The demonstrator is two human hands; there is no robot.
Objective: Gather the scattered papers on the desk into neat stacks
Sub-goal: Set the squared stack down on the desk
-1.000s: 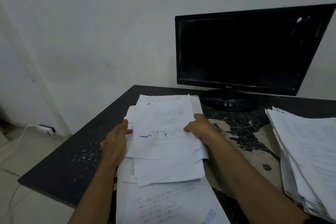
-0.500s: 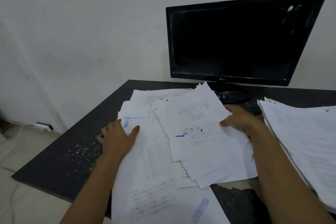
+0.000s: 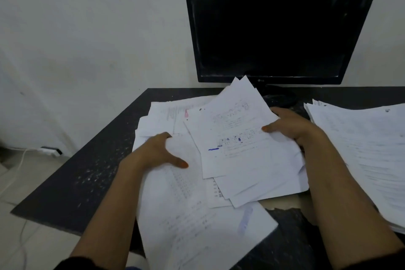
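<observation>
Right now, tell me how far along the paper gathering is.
Done: a tall stack sits on the desk at the right, edges still a bit ragged. In hand: the right hand grips a fanned bundle, while the left hand grips the loose sheets beneath. Left: those loose sheets lie askew in front of the monitor and need squaring.

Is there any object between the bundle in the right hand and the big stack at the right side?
Nothing visible. The right hand holds the bundle beside the big stack; only bare desk separates them.
</observation>
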